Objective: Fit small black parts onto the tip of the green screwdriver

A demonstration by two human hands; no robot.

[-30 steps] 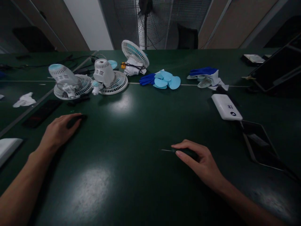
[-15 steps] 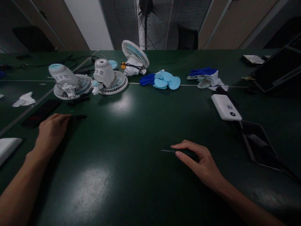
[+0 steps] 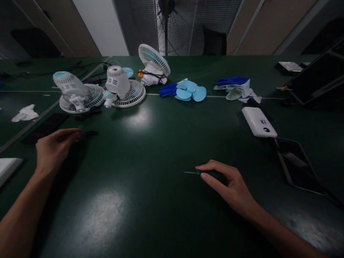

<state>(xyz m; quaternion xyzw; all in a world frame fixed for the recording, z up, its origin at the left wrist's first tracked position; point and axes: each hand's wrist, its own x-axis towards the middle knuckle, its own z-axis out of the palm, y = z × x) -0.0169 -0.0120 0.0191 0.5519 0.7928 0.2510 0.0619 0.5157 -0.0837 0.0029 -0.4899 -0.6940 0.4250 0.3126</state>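
My right hand (image 3: pixel 228 182) rests low on the dark green table (image 3: pixel 150 200), its fingers wrapped round the dark handle of a screwdriver (image 3: pixel 212 174). The thin metal shaft points left and lies close to the tabletop. Over at the left, my left hand (image 3: pixel 55 145) is closed in a pinch; whatever it may hold is hidden or too small to make out. Just right of those fingertips lies a small dark piece (image 3: pixel 91 133), apart from them. A tiny green bit (image 3: pixel 81 127) is beside the fingertips, and a dark flat object (image 3: pixel 45 127) lies behind the hand.
Three small white fans (image 3: pixel 129 93) stand at the back left. Light-blue fan blades (image 3: pixel 190 91) lie on a blue glove (image 3: pixel 168 90); more gloves (image 3: pixel 236 87) are farther right. A white power bank (image 3: pixel 258 122) and a phone (image 3: pixel 298 165) lie at the right.
My left hand has shifted a little to the left, off the small dark piece, which stays on the table. My right hand and the screwdriver hold still.
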